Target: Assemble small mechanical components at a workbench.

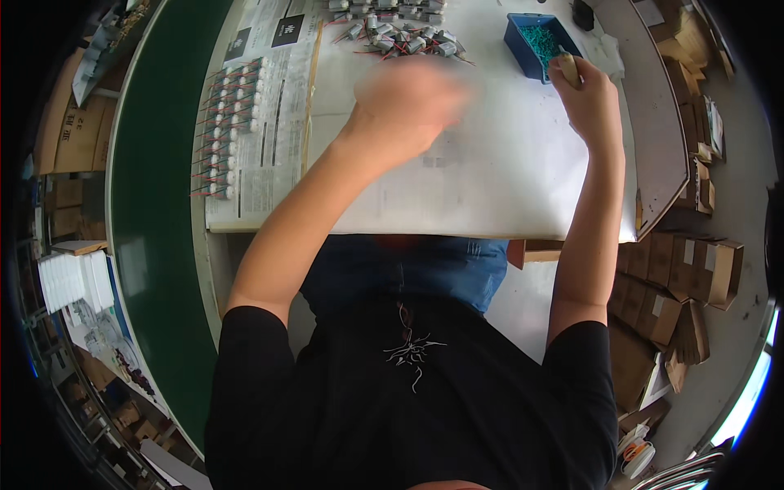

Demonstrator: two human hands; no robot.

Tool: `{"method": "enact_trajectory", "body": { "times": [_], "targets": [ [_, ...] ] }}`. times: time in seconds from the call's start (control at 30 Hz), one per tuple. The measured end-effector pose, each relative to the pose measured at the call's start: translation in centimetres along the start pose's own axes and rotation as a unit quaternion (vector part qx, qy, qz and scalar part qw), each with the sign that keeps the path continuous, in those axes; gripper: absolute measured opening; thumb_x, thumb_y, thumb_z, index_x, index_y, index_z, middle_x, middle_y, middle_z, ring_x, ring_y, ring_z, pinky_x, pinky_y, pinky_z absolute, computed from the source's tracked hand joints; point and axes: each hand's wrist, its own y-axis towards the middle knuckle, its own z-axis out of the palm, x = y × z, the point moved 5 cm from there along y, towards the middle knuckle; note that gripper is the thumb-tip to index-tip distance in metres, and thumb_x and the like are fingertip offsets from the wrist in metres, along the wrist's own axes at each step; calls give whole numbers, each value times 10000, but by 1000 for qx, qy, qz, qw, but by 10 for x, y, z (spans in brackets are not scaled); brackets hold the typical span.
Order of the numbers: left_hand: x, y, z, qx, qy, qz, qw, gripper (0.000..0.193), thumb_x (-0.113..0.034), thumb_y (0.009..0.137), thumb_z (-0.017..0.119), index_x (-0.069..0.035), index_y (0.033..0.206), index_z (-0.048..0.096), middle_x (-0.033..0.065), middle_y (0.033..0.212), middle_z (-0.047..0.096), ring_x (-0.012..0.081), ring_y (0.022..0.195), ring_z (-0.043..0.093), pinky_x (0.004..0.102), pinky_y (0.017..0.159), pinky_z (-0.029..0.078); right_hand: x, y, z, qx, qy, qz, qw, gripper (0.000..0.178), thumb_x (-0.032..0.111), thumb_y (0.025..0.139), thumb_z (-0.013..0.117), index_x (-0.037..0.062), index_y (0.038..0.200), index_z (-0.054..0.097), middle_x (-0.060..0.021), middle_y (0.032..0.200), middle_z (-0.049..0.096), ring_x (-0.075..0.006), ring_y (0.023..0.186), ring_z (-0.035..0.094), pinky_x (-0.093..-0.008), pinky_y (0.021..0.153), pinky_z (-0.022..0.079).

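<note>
Head view: tan handle [569, 72] clasped inside right fingers [590, 73]; left fingers [441, 87] blurred, grip unclear

Blurred left hand [416, 94], right hand [591, 96] holding tool [569, 71], blue bin [521, 55]

Bright light [750, 394] glares at lower right, brown boxes [720, 273] crowd beside the white table [490, 184], and a strip [151, 204] (deep green, that one) runs down the left!

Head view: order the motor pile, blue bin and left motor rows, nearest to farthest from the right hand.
1. Blue bin, just beyond the right hand.
2. Motor pile, top centre.
3. Left motor rows, table's left side.
</note>
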Motion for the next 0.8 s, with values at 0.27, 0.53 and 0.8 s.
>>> {"method": "enact_trajectory", "body": {
  "times": [0.27,0.53,0.8],
  "targets": [
    [12,-11,-8,-23,-46,-47,998,285,-145,901,794,-96,1172,722,37,1053,757,247,977,718,396,873,558,4,41,24,-7,-179,-28,983,290,329,940,762,89,1099,794,-133,913,768,-301,784,711,-399,770,560],
    [3,-105,-36,65,-257,-217,940,196,-102,899,788,-49,1070,710,95,1032,753,317,920,708,423,824,570,102,-86,94,224,62,-127,964,201,186,876,791,5,936,726,-190,871,735,-416,806,678,-479,749,542],
    [-15,-127,-18,-46,-193,-170,965,211,-128,850,825,-61,1037,755,65,1032,744,297,985,664,425,863,536,111,-105,110,209,-38,-145,966,199,151,906,732,-6,998,650,-219,1024,690,-467,909,667,-526,767,535]
  ]
}}
